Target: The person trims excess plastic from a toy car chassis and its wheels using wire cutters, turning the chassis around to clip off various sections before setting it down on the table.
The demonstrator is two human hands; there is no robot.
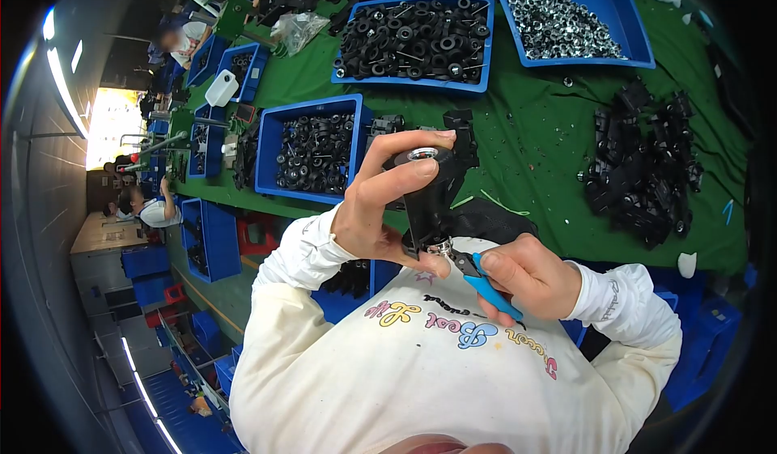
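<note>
My left hand is closed around a black plastic part fitted with a black wheel that has a silver centre. At the part's lower end is a small shiny silver piece, beside my left thumb. Blue-handled pliers are gripped in my right hand. Their jaws meet the part at or right beside the silver piece; whether they are clamped on it I cannot tell. Just beyond my left fingers, more black plastic parts lie on the green cloth.
Blue bins hold black wheels, silver rings and small wheel pieces. A heap of black plastic parts lies at right. Further left are a white container and a person at work.
</note>
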